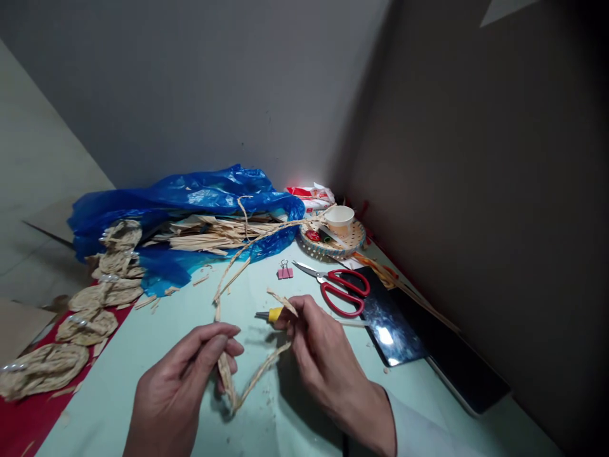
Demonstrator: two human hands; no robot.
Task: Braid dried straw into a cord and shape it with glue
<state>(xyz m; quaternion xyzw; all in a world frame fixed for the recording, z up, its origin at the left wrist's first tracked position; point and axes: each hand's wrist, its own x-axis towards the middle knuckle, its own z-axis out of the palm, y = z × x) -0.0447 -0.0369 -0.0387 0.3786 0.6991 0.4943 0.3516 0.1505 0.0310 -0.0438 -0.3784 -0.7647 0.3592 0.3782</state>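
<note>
My left hand is closed in a pinch on a pale plant-fibre cord. Below those fingers the cord bends in a V and rises to my right hand, which is closed on its other part, a short end sticking out above the fingers. From my left hand a twisted length runs up and away to the round woven basket. A dark-tipped tool with a yellow collar shows beside my right fingers; whether it is held or lies on the table, I cannot tell.
Red-handled scissors and a pink binder clip lie beyond my hands. Dark flat devices are at right. A paper cup stands in the basket. Behind, a blue plastic bag holds dry strips; braided coils line the left.
</note>
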